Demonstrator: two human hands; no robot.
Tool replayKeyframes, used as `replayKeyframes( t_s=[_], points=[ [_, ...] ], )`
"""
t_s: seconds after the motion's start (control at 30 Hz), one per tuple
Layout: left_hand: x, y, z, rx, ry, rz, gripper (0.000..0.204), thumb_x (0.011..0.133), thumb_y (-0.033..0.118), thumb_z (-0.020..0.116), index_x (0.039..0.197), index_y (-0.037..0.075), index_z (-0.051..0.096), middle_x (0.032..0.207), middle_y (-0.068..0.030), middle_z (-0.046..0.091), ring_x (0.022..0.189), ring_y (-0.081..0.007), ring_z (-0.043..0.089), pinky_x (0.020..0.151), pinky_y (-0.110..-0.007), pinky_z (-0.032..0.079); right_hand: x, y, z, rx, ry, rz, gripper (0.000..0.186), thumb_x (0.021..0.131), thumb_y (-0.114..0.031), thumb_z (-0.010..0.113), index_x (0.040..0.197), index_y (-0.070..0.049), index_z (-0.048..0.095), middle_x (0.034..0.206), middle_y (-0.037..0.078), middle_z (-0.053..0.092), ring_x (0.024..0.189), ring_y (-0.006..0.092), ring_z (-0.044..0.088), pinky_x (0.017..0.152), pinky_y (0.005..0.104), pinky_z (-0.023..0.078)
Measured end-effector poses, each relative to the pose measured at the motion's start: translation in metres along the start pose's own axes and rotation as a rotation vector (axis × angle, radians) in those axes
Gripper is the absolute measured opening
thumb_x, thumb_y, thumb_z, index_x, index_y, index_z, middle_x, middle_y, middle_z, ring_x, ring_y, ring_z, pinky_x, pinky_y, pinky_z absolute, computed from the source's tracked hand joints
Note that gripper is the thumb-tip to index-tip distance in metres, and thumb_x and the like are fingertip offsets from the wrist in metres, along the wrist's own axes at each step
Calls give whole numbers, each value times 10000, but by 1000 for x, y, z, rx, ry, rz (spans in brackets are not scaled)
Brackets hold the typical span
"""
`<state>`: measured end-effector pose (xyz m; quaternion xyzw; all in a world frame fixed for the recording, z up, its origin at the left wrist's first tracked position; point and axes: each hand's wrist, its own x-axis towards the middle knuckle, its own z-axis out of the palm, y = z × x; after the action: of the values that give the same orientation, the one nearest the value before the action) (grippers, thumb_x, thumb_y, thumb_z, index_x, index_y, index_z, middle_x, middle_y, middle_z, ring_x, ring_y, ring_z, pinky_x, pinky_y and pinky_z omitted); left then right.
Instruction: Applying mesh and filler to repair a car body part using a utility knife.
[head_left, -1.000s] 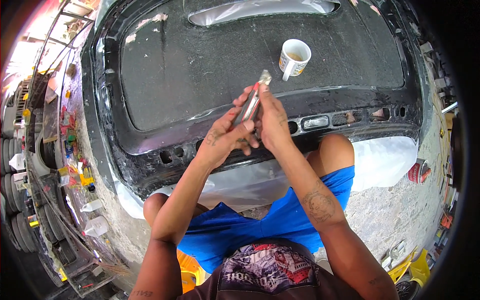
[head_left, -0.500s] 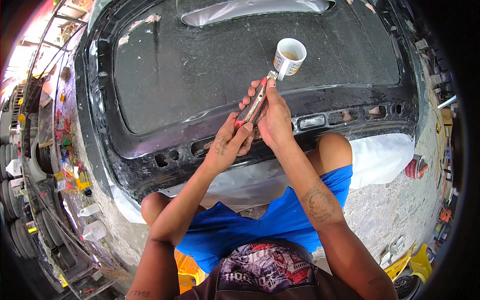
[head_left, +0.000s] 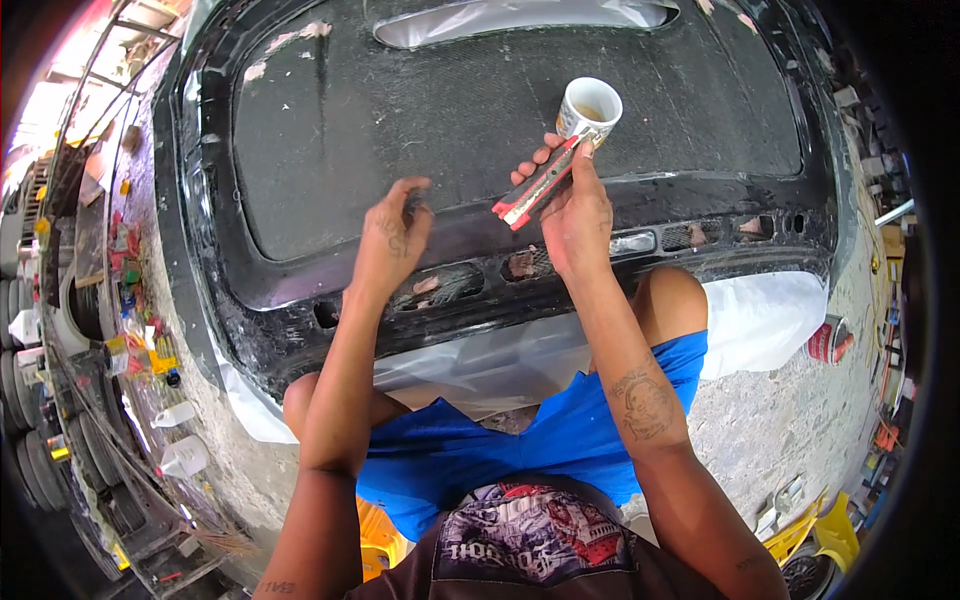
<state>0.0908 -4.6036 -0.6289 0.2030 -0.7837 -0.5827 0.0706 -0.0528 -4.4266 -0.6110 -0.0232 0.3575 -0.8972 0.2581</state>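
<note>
A red and black utility knife [head_left: 543, 188] lies slanted in my right hand [head_left: 578, 225], fingers wrapped round it and thumb near its upper end. That end overlaps the lower side of a white mug [head_left: 607, 88] with a light brown drink in it; I cannot tell whether they touch. To the left, apart from the knife, my left hand [head_left: 390, 235] hovers over the black panel [head_left: 420, 130] with its fingers curled together. Something small and dark shows between the fingertips, too blurred to name.
The panel's near rim has several oblong cut-outs [head_left: 440, 285]. Silvery sheeting [head_left: 760, 315] hangs below it over my knees. Plastic jugs [head_left: 185, 458] stand on the concrete floor at left, by a rack with tires. A red can [head_left: 822, 340] is at right, and yellow parts [head_left: 838, 530] lie lower right.
My left hand has come off the knife's lower end and moved left. My right hand has shifted slightly right with the knife, which now lies at a flatter slant.
</note>
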Motion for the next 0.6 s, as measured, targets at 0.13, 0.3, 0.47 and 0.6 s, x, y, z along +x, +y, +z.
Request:
replayKeyframes(
  t_s=[0.13,0.3,0.47,0.6],
  points=[
    [4,-19,-14,991,519,373,387,945,156,631,1309,49,557,1052,-119,660,874,-186,629,766,-334,502,-4,14,3,-17,-52,87,495,1070,-441,400,1217,9,544,953,82,587,870,197,637,851,387,561],
    [13,22,10,71,242,124,306,965,273,645,1127,16,685,1053,-105,673,967,-189,640,811,-314,499,-13,18,2,-99,-194,381,550,1063,-477,386,1262,7,555,930,65,611,826,181,644,786,352,568],
    [2,18,28,-439,146,-130,541,1046,457,460,1160,-35,654,1088,-110,688,984,-215,640,919,-343,464,-15,23,9,-87,-247,238,489,1071,-439,388,1295,-24,519,972,66,590,884,184,638,777,344,569],
    [-2,10,42,-891,-54,-410,729,1036,581,338,1172,-79,616,1078,-191,679,982,-292,656,923,-400,487,-10,19,13,-19,-179,116,469,1068,-426,413,1292,-24,498,980,71,580,906,198,631,831,391,566]
  ],
)
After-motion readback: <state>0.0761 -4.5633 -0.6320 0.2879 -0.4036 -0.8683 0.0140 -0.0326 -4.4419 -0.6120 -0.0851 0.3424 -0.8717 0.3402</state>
